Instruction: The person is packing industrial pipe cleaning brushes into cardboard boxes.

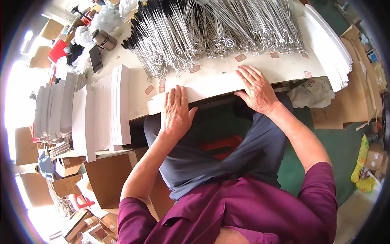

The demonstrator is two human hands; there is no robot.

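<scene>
A long, narrow white box (209, 88) lies along the table's near edge. My left hand (176, 113) rests on its left part, fingers stretched out flat and thumb apart. At the box's right end lies my right hand (257, 90), its fingers also extended on top and its thumb near the front edge. Beyond the box, a wide heap of thin wire brushes (211, 30) covers the table, ring ends toward me. Black bristles show at the heap's far left. Several small red-bordered labels (241, 58) are scattered between the brushes and the box.
Rows of white boxes (104, 110) stand at the left; more white boxes (331, 49) lie stacked at the right edge. A steel thermos (105, 40) and a phone (96, 59) are at the far left. Cardboard boxes (107, 177) stand low left; a cardboard sheet (357, 77) is at the right.
</scene>
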